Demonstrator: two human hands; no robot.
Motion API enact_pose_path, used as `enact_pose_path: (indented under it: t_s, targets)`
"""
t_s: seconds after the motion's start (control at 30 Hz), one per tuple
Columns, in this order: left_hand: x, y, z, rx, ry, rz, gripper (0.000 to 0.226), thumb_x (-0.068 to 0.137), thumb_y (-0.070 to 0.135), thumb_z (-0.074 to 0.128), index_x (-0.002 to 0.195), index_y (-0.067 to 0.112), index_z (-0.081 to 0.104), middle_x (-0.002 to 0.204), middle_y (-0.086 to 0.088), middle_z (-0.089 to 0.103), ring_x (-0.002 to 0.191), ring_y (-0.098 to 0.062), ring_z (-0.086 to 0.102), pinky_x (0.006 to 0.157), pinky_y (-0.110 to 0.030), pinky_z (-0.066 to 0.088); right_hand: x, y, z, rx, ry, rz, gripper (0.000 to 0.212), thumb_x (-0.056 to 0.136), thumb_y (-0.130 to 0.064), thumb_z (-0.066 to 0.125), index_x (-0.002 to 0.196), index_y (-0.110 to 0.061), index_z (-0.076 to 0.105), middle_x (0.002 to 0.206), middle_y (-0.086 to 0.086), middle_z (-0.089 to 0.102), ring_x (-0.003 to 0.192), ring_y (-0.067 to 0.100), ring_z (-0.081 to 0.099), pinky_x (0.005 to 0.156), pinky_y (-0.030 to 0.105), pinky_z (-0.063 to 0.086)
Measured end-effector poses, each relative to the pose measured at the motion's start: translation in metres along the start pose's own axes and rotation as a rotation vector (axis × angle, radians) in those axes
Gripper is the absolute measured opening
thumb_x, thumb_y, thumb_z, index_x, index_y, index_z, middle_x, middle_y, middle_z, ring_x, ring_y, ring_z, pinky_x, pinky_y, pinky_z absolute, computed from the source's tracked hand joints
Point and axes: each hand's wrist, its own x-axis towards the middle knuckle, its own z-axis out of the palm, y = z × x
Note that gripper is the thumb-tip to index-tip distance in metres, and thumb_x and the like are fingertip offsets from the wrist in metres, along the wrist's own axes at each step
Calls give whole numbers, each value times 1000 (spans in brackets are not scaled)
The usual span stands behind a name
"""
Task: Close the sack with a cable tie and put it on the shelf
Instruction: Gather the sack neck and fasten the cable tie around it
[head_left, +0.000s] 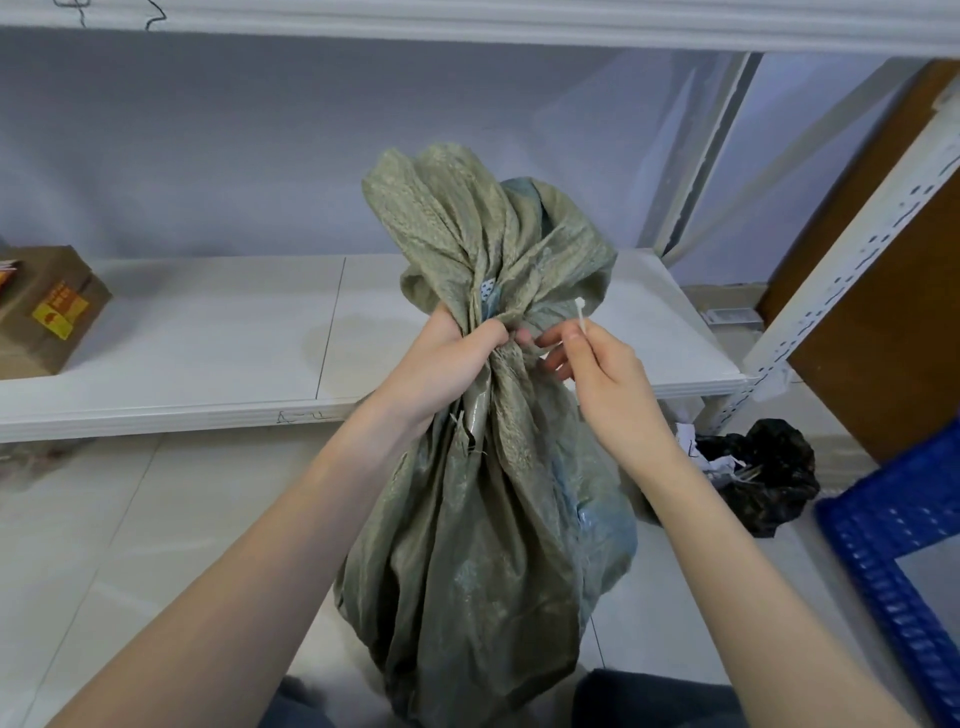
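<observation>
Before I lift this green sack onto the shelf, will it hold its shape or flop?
The sack probably flops: its woven cloth is creased and bunched where the left hand grips the neck. Its rounded lower half suggests soft fill. It might slump on the shelf.

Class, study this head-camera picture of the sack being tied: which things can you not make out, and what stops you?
- Cable tie: head view, only its tip shows; right hand and sack folds hide the rest, so a closed loop cannot be told.
- Sack contents: hidden by the cloth.
- Box: cut by the left edge; label too small.
- Left hand fingertips: buried in the neck.
</observation>
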Motion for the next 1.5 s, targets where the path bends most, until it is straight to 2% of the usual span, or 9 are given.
enact_pose_path:
  t_s: [0.13,0.2,0.33,0.47,0.6,0.7,0.8,1.2,1.5]
  targets:
    - [2,-5,4,-29,79,-58,12,78,16,51,85,12,60,91,2,61,85,-11,57,74,-21,44,-2,-2,3,-54,39,-44,31,99,-23,32,94,-20,63,91,-1,56,97,16,52,89,28,38]
    - [1,-5,3,-63,59,-124,39,71,25,54,104,4,57,95,1,59,89,-15,56,77,-28,43,-3,-3,3,-131,57,-27,33,99,-28,32,99,-20,64,90,-4,45,102,17,44,85,25,30]
    - [-2,-4,4,-41,18,-24,36,78,2,63,113,7,58,88,8,66,85,-4,64,78,-19,50,-3,-5,0,-302,150,-110,34,99,-31,32,94,-14,61,87,8,55,90,25,49,80,39,39]
    - [-5,-4,9,5,178,37,28,83,3,65,99,26,65,92,18,68,85,10,61,74,-7,48,-1,-3,0,-247,243,-155,30,97,-24,40,93,-5,63,87,13,61,80,26,54,70,34,38]
    - [-4,-3,11,32,246,36,19,91,14,58,76,10,69,68,12,71,75,7,65,71,-15,45,0,-6,-2,-232,308,-163,30,97,-24,41,89,-7,65,84,12,62,74,22,53,63,27,30]
    - [-3,-6,12,6,227,68,21,92,14,53,89,19,73,95,8,74,99,-5,66,95,-31,48,1,-9,-1,-200,240,-144,29,97,-23,42,89,-12,67,84,4,62,77,22,58,64,25,36]
    - [-4,-5,14,1,232,112,29,93,11,52,119,16,63,122,7,66,116,-3,57,103,-23,43,-2,-14,7,-180,154,-154,20,94,-19,46,93,-13,66,81,-3,65,80,17,62,66,24,42]
    - [-8,-1,6,310,152,162,26,96,32,49,117,26,63,119,10,65,116,-6,54,94,-21,42,-6,-23,23,-31,126,-204,22,89,-9,54,73,-23,46,44,-18,52,53,-6,52,51,8,34]
    - [-1,-2,-2,266,51,13,36,93,46,40,119,30,58,128,11,59,122,-7,50,109,-34,36,-16,-31,23,180,-105,-128,9,91,-22,55,88,-14,50,72,-12,58,66,-6,52,61,8,37]
